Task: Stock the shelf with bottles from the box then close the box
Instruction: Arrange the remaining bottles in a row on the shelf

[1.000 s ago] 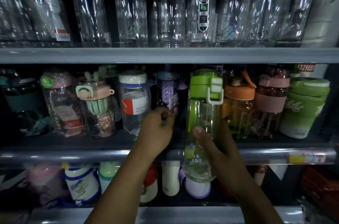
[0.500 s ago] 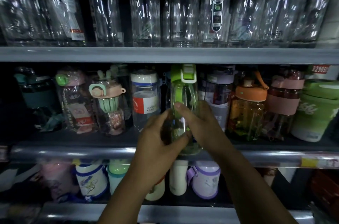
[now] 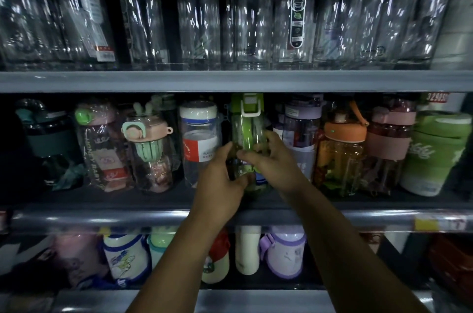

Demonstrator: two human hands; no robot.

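Both your hands grip the green bottle [image 3: 247, 131]. Your left hand [image 3: 220, 179] wraps its lower left side, thumb curled across the front. Your right hand [image 3: 273, 161] holds its right side, fingers curled round the body. The bottle stands upright in the middle shelf [image 3: 102, 218] row, its lid close under the board above. Just left of it is the white-lid bottle [image 3: 198, 138], just right the purple bottle [image 3: 302, 128]. Your hands hide its base, so you cannot tell if it rests on the shelf.
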